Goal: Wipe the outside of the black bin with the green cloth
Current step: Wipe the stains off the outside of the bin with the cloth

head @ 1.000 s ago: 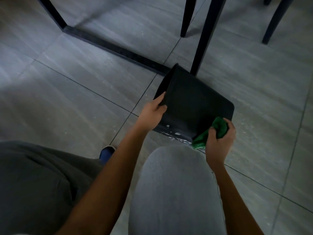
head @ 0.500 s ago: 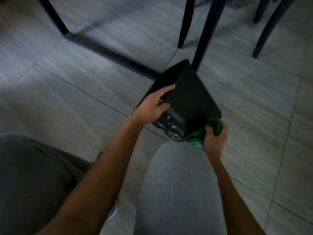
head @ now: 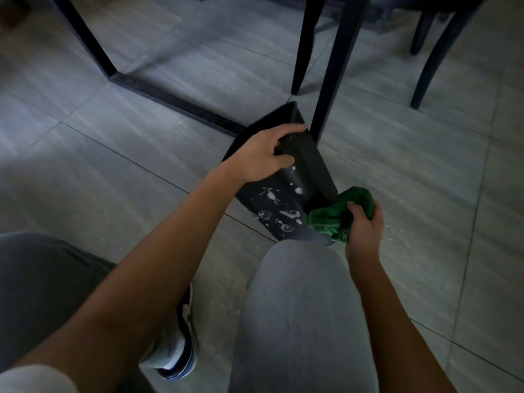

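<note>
The black bin (head: pixel 286 199) lies tipped on the grey tile floor just beyond my right knee, its mouth facing away. White foam spots and droplets dot its near side. My left hand (head: pixel 263 154) grips the bin's upper edge with curled fingers. My right hand (head: pixel 364 225) holds the bunched green cloth (head: pixel 337 214) against the bin's lower right corner, close to the floor.
A black table leg (head: pixel 337 69) stands right behind the bin, touching or nearly touching it. A black floor frame bar (head: pixel 175 100) runs to the left. Chair legs (head: pixel 433 61) stand at the upper right. My grey-trousered knee (head: pixel 300 307) and a shoe (head: pixel 181 350) fill the foreground.
The bin has been turned so a foam-spotted side now faces me. My left hand shifted up along the bin's edge. My right hand with the cloth stayed at the lower right corner.
</note>
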A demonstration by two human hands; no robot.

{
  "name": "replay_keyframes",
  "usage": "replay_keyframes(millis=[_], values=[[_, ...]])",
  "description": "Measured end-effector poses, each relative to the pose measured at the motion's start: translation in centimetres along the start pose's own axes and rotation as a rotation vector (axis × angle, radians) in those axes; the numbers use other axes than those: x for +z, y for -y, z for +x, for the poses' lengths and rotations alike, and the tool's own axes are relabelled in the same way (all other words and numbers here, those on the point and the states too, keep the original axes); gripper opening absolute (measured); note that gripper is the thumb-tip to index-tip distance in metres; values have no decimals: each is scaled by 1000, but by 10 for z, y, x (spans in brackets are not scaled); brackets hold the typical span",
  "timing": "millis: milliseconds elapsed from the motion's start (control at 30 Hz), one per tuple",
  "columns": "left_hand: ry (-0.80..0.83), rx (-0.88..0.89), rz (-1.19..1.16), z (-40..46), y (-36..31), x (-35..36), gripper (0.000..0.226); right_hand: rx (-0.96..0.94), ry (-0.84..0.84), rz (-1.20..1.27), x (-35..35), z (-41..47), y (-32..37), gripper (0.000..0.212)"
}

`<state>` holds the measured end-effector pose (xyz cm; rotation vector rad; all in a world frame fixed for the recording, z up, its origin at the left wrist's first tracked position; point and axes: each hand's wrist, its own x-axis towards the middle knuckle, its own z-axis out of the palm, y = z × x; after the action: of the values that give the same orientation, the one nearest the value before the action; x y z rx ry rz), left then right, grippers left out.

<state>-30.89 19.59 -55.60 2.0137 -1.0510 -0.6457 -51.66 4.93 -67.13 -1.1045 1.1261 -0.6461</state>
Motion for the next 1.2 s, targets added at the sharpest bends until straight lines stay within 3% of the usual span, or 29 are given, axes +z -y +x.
replay_keyframes(millis=[67,167,367,533,600,767,900,1000,1100,1200], values=[[29,12,21,-14,9,-4,67,47,-19,44,-5,3,0,40],[-67,-54,93,-28,17,0,66,54,-40,49,-16,5,2,35],[-268,-91,-88,-22,15,8,53,7,-34,72,-21,2,10,31],[-336,-204,-227,-22,18,11,49,-47,4,79,-22,4,17,37],[-312,-203,-253,-24,20,14,55,-55,-10,79,-22,6,18,41],[-45,-113,-337,-33,27,17,78,-123,-73,-108,-14,-3,19,41],[-98,-164,-219,-36,26,15,74,-236,-58,-426,-9,-14,18,58],[-134,-157,-232,-35,26,17,73,-295,-70,-515,-8,-16,29,51],[-152,-182,-297,-34,31,18,72,-260,-105,-302,-8,-16,51,49],[-177,-228,-371,-35,35,17,71,-120,-60,110,-6,-14,56,27]])
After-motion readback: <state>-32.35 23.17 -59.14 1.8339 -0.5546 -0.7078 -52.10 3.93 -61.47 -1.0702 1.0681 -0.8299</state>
